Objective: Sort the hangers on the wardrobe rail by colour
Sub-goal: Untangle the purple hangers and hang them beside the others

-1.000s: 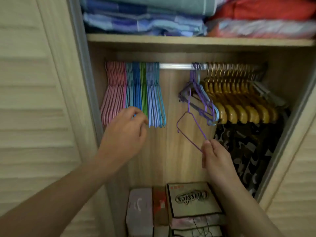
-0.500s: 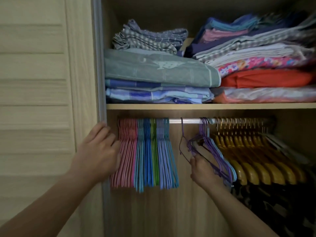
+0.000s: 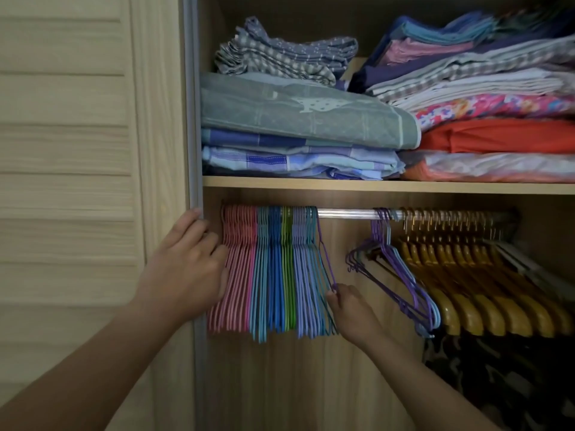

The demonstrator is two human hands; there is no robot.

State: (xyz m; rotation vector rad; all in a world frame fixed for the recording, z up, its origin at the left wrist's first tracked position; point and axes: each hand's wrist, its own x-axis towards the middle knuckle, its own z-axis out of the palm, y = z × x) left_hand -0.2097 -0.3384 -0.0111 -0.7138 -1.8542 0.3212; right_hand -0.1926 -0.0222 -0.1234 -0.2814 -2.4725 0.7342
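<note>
Rail (image 3: 345,213) ran 9-to-3 o'clock under the shelf (image 3: 373,185); a bare stretch of bright metal lay open between the packed left bundle and the loose purple hangers (image 3: 401,275) toward 3 o'clock. Left bundle sat tight against the wardrobe's side panel at 9 o'clock, ordered pink hangers (image 3: 236,269), light-blue, blue hangers (image 3: 275,269), green hangers (image 3: 287,269), then lilac and teal. Right hand (image 3: 351,309) pinched the lower shoulder of one purple hanger (image 3: 325,253), fingers curled on the thin wire; its hook sat on the rail at the bundle's 3 o'clock edge, touching the teal ones. Left hand (image 3: 183,272) lay flat, fingers straight, pressing the pink side of the bundle, fingertips near the door frame edge. Against the frame half a second before: the purple hanger had crossed the gap from the loose purple cluster to the bundle, and the right hand had moved with it; the left hand stayed by the pink side. Wire hangers were thin and coated; the wooden hangers (image 3: 466,309) at 3 o'clock were thick, glossy yellow-brown, curved. Folded fabrics (image 3: 305,119) were stacked on the shelf.
</note>
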